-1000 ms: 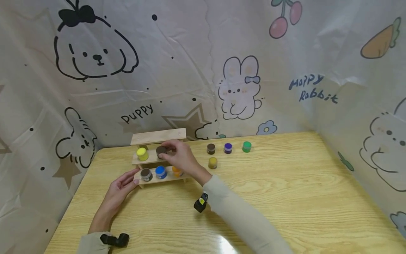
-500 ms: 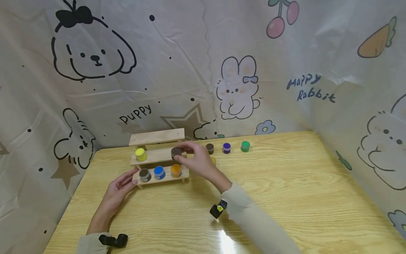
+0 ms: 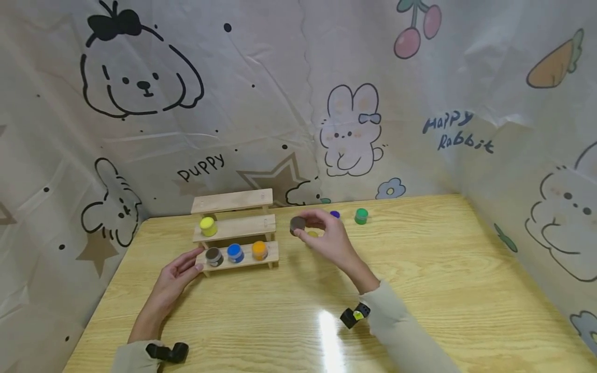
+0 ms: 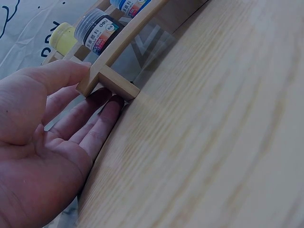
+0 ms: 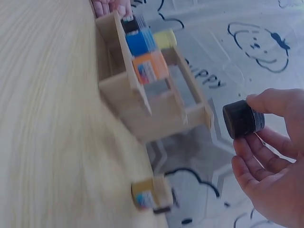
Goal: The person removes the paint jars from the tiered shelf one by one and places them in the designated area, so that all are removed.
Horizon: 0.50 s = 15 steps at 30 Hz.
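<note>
My right hand [image 3: 333, 243] pinches a dark paint jar [image 3: 297, 225] between thumb and fingers, just right of a three-step wooden rack [image 3: 233, 199]. In the right wrist view this jar [image 5: 240, 118] is held up off the table. My left hand [image 3: 170, 282] holds the rack's front left end; the left wrist view shows the thumb [image 4: 71, 73] on the lowest step and fingers beneath it. On that step stand a dark jar [image 3: 214, 256], a blue jar [image 3: 235, 253] and an orange jar [image 3: 259, 250]. A yellow jar [image 3: 208, 226] sits on the middle step.
Behind my right hand, an ochre jar [image 5: 147, 192] and a purple jar [image 3: 335, 214] on the wooden table [image 3: 261, 321] are partly hidden in the head view. A green jar [image 3: 361, 216] stands farther right. A printed curtain [image 3: 261, 103] borders the table's back.
My right hand has lifted the dark jar off the middle step and carried it right, past the rack's end. My left hand has stayed at the rack's front left end.
</note>
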Each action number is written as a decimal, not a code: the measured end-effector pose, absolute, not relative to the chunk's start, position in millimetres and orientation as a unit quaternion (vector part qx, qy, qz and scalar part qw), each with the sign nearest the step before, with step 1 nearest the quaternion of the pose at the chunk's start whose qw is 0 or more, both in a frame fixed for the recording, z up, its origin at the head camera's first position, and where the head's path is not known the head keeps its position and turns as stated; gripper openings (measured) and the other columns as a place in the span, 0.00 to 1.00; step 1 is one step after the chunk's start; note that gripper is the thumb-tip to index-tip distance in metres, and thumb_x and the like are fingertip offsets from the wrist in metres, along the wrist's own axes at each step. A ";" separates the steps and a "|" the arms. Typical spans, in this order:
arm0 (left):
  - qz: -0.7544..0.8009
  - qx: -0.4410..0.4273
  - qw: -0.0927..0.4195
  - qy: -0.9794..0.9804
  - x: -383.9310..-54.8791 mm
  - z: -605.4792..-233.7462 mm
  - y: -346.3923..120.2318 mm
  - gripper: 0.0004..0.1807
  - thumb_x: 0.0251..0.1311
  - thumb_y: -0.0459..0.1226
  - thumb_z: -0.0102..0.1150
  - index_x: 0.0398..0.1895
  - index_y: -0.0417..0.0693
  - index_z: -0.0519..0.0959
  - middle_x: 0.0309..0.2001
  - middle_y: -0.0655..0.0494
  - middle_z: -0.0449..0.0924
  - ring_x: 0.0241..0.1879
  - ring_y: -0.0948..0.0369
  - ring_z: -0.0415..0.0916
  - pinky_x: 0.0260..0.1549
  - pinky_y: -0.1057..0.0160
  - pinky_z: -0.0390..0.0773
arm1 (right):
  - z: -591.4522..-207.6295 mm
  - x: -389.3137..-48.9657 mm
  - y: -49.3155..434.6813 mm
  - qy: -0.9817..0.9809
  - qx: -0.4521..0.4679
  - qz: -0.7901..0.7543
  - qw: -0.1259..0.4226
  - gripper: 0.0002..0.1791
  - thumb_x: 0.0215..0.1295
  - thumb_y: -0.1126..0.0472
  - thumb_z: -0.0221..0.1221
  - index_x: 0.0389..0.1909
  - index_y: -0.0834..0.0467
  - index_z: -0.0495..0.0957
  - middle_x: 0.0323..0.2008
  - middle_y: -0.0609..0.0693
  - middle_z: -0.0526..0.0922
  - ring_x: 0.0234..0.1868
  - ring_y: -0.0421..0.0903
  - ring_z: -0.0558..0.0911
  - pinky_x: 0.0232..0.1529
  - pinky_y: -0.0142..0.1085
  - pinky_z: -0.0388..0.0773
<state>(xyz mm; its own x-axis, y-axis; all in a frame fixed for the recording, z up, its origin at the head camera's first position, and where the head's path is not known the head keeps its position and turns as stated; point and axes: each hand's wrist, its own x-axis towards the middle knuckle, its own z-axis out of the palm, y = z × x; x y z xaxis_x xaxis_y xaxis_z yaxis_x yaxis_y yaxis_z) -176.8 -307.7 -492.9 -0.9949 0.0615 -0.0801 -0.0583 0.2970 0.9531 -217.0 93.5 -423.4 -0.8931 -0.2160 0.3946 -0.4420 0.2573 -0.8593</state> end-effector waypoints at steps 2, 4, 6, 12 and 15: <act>0.595 0.001 0.049 0.802 -177.2 -493.4 -307.6 0.34 0.75 0.46 0.59 0.78 0.42 0.64 0.77 0.43 0.60 0.67 0.71 0.64 0.54 0.80 0.70 | -427.5 -216.2 103.2 -0.786 0.201 0.575 0.103 0.19 0.62 0.66 0.72 0.54 0.62 0.82 0.48 0.54 0.84 0.49 0.49 0.83 0.56 0.46 0.81; 0.599 0.003 0.048 0.800 -177.8 -494.2 -307.1 0.34 0.74 0.46 0.59 0.77 0.42 0.65 0.77 0.43 0.61 0.66 0.73 0.65 0.54 0.80 0.71 | -432.2 -215.4 112.8 -0.787 0.190 0.578 0.106 0.20 0.62 0.66 0.72 0.54 0.62 0.81 0.48 0.55 0.84 0.49 0.50 0.83 0.57 0.48 0.81; 0.602 0.007 0.047 0.797 -178.3 -495.4 -306.8 0.34 0.74 0.45 0.60 0.77 0.41 0.65 0.76 0.43 0.62 0.63 0.77 0.66 0.54 0.79 0.72 | -436.8 -214.6 122.0 -0.790 0.177 0.577 0.105 0.19 0.62 0.66 0.72 0.54 0.62 0.82 0.49 0.55 0.83 0.50 0.51 0.82 0.58 0.50 0.80; 0.603 0.013 0.042 0.796 -178.2 -497.4 -307.7 0.33 0.74 0.44 0.59 0.77 0.40 0.65 0.76 0.42 0.62 0.59 0.82 0.67 0.54 0.79 0.72 | -446.7 -214.7 143.2 -0.803 0.153 0.567 0.098 0.20 0.62 0.66 0.72 0.54 0.63 0.81 0.52 0.57 0.82 0.54 0.54 0.81 0.59 0.54 0.78; 0.603 0.014 0.040 0.797 -177.6 -497.0 -309.1 0.33 0.75 0.44 0.59 0.77 0.40 0.64 0.76 0.41 0.61 0.59 0.82 0.67 0.54 0.79 0.72 | -449.9 -217.5 150.4 -0.807 0.145 0.564 0.096 0.20 0.63 0.67 0.71 0.54 0.63 0.80 0.53 0.57 0.81 0.54 0.54 0.81 0.60 0.53 0.78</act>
